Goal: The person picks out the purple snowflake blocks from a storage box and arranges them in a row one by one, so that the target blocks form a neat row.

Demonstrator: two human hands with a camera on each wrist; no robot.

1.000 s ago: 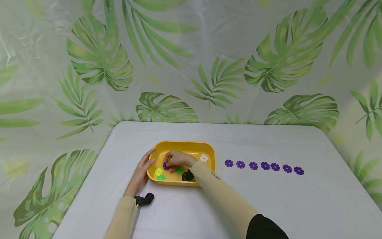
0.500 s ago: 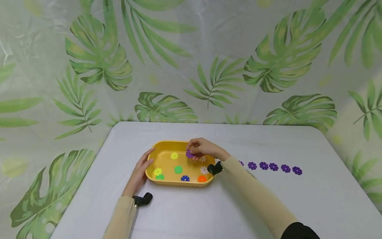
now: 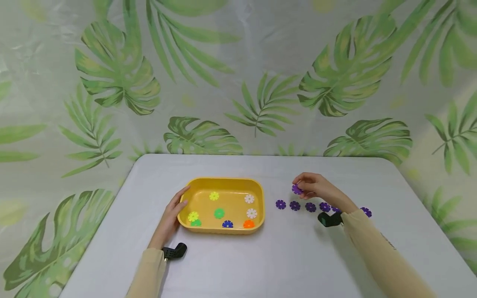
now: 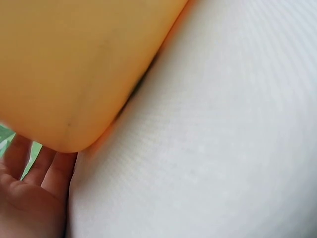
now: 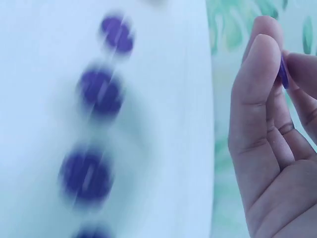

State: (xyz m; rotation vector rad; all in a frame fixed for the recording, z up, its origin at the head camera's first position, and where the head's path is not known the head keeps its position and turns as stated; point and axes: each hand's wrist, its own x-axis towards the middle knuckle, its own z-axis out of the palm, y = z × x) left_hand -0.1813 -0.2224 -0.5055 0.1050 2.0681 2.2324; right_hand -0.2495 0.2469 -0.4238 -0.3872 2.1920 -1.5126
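Note:
My right hand (image 3: 318,189) pinches a purple snowflake disc (image 3: 297,189) between thumb and fingertips, raised above the table. In the right wrist view this disc (image 5: 283,73) shows edge-on. Below the hand runs a row of several purple snowflake discs (image 3: 295,205), partly covered by the wrist and its camera. My left hand (image 3: 169,217) rests against the left end of a yellow tray (image 3: 234,200), thumb at the rim. In the left wrist view its fingers (image 4: 58,173) lie fairly straight along the tray's outer wall.
Inside the tray lie loose discs: yellow ones (image 3: 214,196), green ones (image 3: 219,213), white ones (image 3: 249,199), a blue one (image 3: 227,224) and an orange one (image 3: 249,224). A white cloth covers the table (image 3: 223,265); a leaf-print sheet (image 3: 268,103) hangs behind.
My right hand has picked the purple disc out of the tray and carried it right, over the row. My left hand has stayed at the tray's left end.

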